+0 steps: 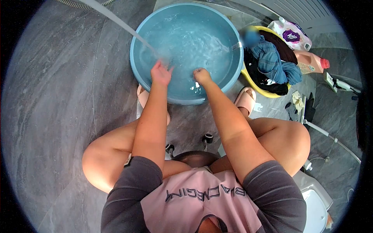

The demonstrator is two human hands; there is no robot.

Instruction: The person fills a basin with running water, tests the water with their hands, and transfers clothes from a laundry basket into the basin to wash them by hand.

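A large blue basin (133,58) of rippling water (190,39) stands on the floor in front of me. My left hand (161,73) is over the basin's near left part, palm up with its fingers apart. A stream of water (120,24) falls from the upper left and splashes down at its fingertips. To the right, my right hand (201,76) is over the water with its fingers curled closed. Whatever they may hold is hidden. Bright white glints show on the water just below this hand.
Right of the blue basin, a yellow basin (248,79) holds dark clothes and blue denim (268,58). Beyond it are a pink bottle with a red cap (311,61) and a white pack with a purple label (289,33). A white hose (330,136) runs along the right.
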